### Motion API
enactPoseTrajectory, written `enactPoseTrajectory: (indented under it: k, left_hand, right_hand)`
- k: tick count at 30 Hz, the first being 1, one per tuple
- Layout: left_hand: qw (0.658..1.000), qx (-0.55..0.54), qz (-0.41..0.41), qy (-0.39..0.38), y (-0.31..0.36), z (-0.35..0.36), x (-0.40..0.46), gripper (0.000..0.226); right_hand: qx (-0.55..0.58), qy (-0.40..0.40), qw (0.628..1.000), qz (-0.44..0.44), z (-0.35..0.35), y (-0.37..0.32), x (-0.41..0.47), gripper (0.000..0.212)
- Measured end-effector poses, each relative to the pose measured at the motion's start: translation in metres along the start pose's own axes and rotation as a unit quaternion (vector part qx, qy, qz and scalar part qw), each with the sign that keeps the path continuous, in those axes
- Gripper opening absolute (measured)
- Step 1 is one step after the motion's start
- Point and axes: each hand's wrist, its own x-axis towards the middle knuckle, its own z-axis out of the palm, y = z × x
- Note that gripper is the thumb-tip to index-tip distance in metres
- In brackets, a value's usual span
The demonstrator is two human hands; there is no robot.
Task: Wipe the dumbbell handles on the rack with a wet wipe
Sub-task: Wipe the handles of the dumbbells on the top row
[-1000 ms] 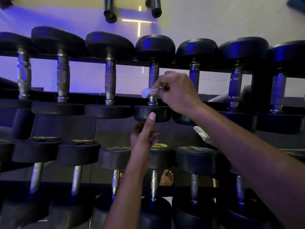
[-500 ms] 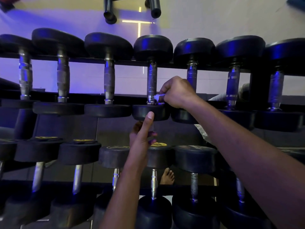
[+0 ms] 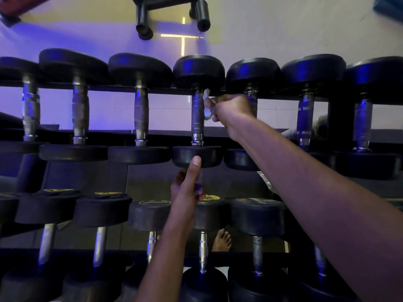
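Head view, dim room, violet-blue light.

The rack spanned the whole frame as two tiers of black rails. Upper tier: a row of seven dumbbells lying front to back, dark round heads at each end, knurled metal handles between. Lower tier: a second row of dumbbells, several heads carrying yellow labels, print not legible. Pale floor beyond the rack, with a yellow line marking and the dark feet of some other equipment at the top edge.

The dumbbell being worked on was fourth from the left in the upper row. Its handle was grey, ringed near the near collar.

Right arm reached in from the lower right. Right hand was curled closed around a wet wipe, clamped on it and pressing it to the right side of that handle, near the far head. Only a small white scrap of wipe showed past the fingers.

Left hand sat below the same dumbbell, thumb extended upward and touching the near head; remaining fingers curled. A small purplish patch showed at those fingers; could not tell whether it held anything.

The two hands were apart, one above the other.

A bare foot showed on the floor through the lower tier.
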Motion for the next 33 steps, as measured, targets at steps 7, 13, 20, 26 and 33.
enactPoseTrajectory:
  k: [7,13,20,26,33]
  left_hand:
    - [1.0,0.006,-0.002,0.003,0.001,-0.001,-0.001,0.08]
    - [1.0,-0.004,-0.001,0.015,0.003,0.0,-0.004,0.089]
    - [0.997,-0.073,0.005,0.022,0.001,-0.001,-0.003,0.093]
    - [0.998,-0.054,0.0,0.019,-0.001,-0.006,-0.002,0.103]
    - [0.998,-0.059,-0.012,0.024,0.001,-0.005,-0.002,0.086]
  right_hand:
    - [0.035,0.054,0.998,-0.011,0.003,-0.008,0.001,0.023]
    - [-0.137,0.098,0.918,-0.358,0.007,-0.003,-0.014,0.019]
    - [-0.474,0.111,0.636,-0.599,0.007,-0.011,0.007,0.019]
    - [-0.617,0.038,0.559,-0.553,0.006,-0.032,0.004,0.02]
    - [-0.718,-0.019,0.495,-0.489,0.012,-0.051,-0.004,0.025]
